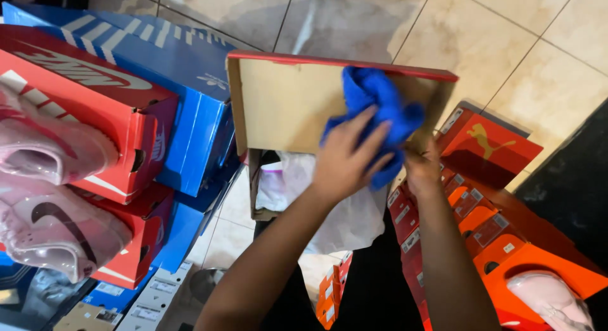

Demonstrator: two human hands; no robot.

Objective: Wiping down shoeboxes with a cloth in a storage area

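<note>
1. Forearms: nearest the camera, both rise from the bottom edge toward the lid point(285, 103).
2. Left hand point(345, 160): fingers spread flat, pressing the cloth point(377, 109) against the lid's inner face.
3. Cloth: blue, bunched under and beyond the left fingertips, touching the brown cardboard.
4. Right hand point(421, 166): just right of the left hand, at the lid's lower right corner; its fingers are hidden behind the cloth and the lid edge, so I cannot tell how they close, though the hand seems to steady the lid.
5. Lid: a shoe-box lid, red outside and brown inside, held tilted with its open side toward the camera; most of it lies left of the fingers.
6. Box point(266, 185): open, below the lid and left of the left wrist, with white paper point(354, 217) inside.
7. Left stack: red boxes point(120, 115) and blue boxes point(190, 90), well left of the fingers, with pink shoes point(50, 191) in front.
8. Right stack: orange boxes point(500, 198), right of the right hand.
9. Floor point(494, 39): beige tiles beyond the lid.
</note>
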